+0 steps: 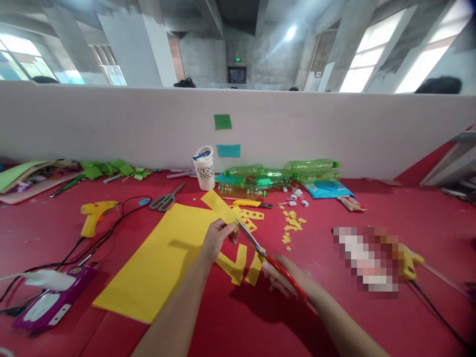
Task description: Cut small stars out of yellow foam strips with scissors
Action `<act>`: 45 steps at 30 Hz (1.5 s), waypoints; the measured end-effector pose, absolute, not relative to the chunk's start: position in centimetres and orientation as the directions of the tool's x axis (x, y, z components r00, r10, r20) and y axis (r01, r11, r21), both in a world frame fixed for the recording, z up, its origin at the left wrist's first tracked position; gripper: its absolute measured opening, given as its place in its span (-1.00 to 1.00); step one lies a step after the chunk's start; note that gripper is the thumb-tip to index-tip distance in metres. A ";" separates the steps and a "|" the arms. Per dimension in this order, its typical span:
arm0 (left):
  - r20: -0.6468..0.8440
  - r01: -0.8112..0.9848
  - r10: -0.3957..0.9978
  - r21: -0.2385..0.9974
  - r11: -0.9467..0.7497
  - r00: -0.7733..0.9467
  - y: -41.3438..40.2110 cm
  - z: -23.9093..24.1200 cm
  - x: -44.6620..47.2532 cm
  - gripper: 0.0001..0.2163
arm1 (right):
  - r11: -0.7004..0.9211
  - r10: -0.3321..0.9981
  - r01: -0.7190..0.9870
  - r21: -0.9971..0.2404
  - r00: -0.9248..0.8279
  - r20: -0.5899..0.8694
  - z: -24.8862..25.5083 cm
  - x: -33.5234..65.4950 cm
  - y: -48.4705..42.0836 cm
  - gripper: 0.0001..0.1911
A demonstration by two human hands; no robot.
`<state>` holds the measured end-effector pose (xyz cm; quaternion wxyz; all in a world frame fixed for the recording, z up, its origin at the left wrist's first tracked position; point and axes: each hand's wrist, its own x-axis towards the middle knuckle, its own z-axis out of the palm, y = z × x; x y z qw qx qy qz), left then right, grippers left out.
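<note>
My left hand (218, 237) pinches a yellow paper strip (216, 204), held above the red table. In my right hand (284, 275) are red-handled scissors (286, 275), their blades reaching the strip's lower right end close to my left fingertips. Below my hands lie cut yellow paper pieces (238, 270). A large yellow sheet (159, 258) is spread flat to the left. Just beyond the blades are yellow strips with star-shaped holes (253, 214), and small yellow stars (292, 223) are scattered to the right.
Green plastic bottles (277, 176) lie along the white partition (111, 124), beside a white cup (205, 171). A yellow utility knife (247, 203), grey scissors (165, 199), a yellow glue gun (94, 215) and a purple power strip (55, 300) rest on the table. Black cables cross the left side.
</note>
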<state>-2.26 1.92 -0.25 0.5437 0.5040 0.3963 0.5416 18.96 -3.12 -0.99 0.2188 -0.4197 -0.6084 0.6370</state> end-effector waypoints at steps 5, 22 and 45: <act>0.115 -0.225 0.989 0.970 -0.092 0.088 1.9 -0.5 -2.0 -0.87 | -0.189 0.795 0.216 -0.958 -0.539 -0.279 -0.9 18.8 -3.2 -0.63; 0.089 -0.257 0.995 0.964 -0.074 0.047 1.8 -0.7 -1.4 -0.88 | -0.224 0.834 0.210 -0.952 -0.463 -0.299 -1.4 17.9 -3.6 -0.58; 0.120 -0.268 0.993 0.956 -0.116 -0.001 2.0 0.1 -2.2 -0.88 | -0.202 0.828 0.336 -0.920 -0.443 -0.343 0.2 18.2 -3.3 -0.58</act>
